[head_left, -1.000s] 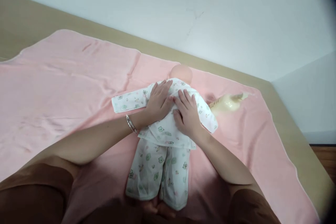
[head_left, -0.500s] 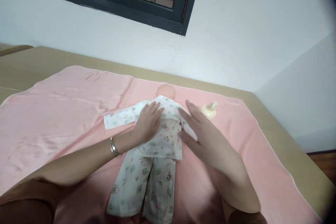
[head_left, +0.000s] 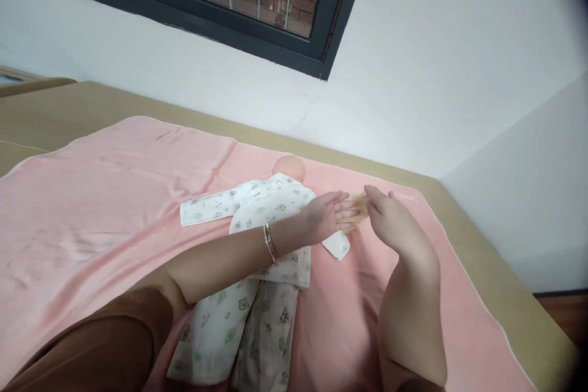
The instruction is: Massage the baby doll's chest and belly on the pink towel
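Doll (head_left: 271, 201) lies flat on blanket (head_left: 114, 196) over desk (head_left: 105, 101); looks dressed, so that bit's done. Your L hand (head_left: 324, 217) has fingers spread, R hand (head_left: 390, 217) fingers straight; hands apart, neither clamped on anything AFAICT. Cream thing (head_left: 362, 214) btwn them, partly hidden; contact: can't tell. Not done yet, I'd judge: any firm hold on it.

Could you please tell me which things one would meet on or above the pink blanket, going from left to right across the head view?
The outstretched white sleeve → the silver-coloured bracelet → the left hand → the right hand.
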`<state>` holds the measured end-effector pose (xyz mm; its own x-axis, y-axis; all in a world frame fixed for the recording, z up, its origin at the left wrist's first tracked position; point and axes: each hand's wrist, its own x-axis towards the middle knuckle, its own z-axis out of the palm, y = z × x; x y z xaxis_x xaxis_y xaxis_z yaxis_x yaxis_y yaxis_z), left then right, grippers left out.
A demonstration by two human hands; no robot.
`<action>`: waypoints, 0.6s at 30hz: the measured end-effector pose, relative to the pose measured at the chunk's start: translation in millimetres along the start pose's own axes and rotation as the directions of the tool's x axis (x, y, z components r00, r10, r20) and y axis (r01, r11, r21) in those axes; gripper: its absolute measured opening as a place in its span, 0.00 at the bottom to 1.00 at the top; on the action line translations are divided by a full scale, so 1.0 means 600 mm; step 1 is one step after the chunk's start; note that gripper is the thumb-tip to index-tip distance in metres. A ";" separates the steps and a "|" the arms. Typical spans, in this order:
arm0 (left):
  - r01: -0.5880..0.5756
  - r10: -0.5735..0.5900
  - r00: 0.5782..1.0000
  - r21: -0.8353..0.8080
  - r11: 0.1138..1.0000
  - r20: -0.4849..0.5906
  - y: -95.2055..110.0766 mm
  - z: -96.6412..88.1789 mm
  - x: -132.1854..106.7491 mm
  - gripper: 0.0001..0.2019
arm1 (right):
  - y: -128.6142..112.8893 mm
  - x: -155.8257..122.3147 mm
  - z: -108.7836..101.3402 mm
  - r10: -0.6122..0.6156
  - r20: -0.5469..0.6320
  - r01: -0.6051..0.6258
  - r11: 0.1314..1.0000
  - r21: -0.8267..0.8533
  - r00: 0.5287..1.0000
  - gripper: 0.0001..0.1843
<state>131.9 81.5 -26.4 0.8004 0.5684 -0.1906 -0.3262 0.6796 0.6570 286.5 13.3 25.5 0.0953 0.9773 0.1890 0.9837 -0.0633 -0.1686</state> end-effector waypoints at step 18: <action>0.147 -0.139 0.988 -0.147 0.978 0.062 0.025 -0.036 -0.158 0.26 | -0.128 -0.013 0.065 -0.233 -0.119 0.231 0.972 -0.034 0.965 0.28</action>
<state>40.1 48.0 -14.2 0.8678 0.4383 -0.2343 -0.2753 0.8164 0.5076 204.1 18.4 -0.5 -0.1195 0.9340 0.3366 0.9836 0.1575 -0.0878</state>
